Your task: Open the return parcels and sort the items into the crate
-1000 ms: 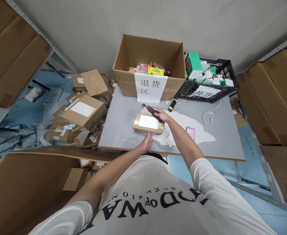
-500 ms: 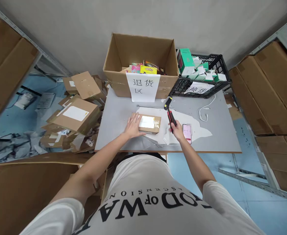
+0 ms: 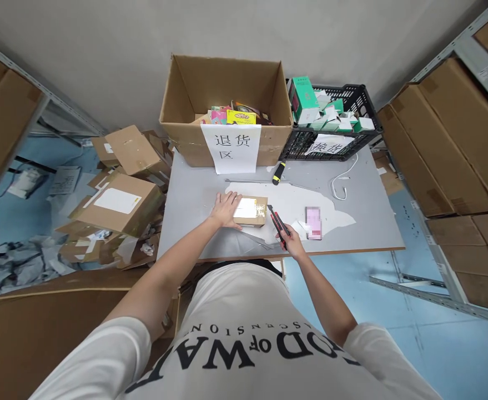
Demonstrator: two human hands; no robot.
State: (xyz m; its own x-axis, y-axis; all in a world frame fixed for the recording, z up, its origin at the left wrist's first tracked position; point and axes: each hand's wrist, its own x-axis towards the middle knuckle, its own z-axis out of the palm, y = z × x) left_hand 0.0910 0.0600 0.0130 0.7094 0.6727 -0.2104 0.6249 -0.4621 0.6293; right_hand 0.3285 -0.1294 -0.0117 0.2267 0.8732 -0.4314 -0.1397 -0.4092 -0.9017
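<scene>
Head view, and I start at the far left, where a heap of cardboard parcels (image 3: pixel 122 189) lies on the floor off the left edge of the desk (image 3: pixel 194 194). On the desk itself, my left hand (image 3: pixel 226 209) lies flat with the fingers spread, pressing on the left end of a small taped carton (image 3: pixel 250 210) that sits near the middle of the front edge, on a patch of white paper scraps (image 3: pixel 293 200). Behind it, against the back edge, stands a big open box (image 3: pixel 227 105) with a white sign bearing Chinese characters (image 3: pixel 231 147) hanging down its front; coloured packets show inside. Just right of the carton, my right hand (image 3: pixel 290 243) is closed around the handle of a red and black utility knife (image 3: pixel 277 222), whose tip points up and left toward the carton's right end; I cannot tell whether it touches. A yellow and black tool (image 3: pixel 278 173) lies near the box's right front corner. Right of the knife a phone (image 3: pixel 312 221) rests on the paper, then a white cable (image 3: pixel 343 180) curls toward the right edge. At the back right corner sits a black crate (image 3: pixel 352 100) of green and white cartons.
</scene>
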